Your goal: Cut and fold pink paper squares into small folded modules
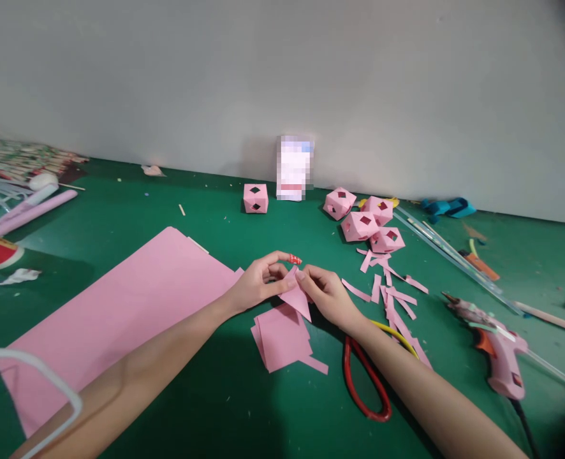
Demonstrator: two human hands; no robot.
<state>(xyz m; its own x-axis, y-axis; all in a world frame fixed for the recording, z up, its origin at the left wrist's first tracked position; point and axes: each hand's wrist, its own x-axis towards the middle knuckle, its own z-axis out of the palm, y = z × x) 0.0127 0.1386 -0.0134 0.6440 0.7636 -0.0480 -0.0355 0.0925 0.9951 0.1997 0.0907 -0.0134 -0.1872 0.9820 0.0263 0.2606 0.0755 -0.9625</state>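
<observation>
Between both hands is a small piece of pink paper (298, 298), folded to a triangular shape with a point hanging down. My left hand (263, 278) pinches its upper left side, and a red patterned wrap covers one raised fingertip. My right hand (328, 292) pinches the upper right edge between thumb and fingers. Just below, a small stack of pink paper squares (282, 341) lies on the green table (206, 401). Scissors with a red handle (367, 389) lie partly under my right forearm, their blades hidden.
A large pink sheet (120, 306) lies under my left forearm. Pink paper strips (392, 296) are scattered at right, below several folded pink boxes (359, 226). Another pink box (256, 199) stands by a blurred-out upright screen (294, 167). A pink glue gun (500, 357) lies far right.
</observation>
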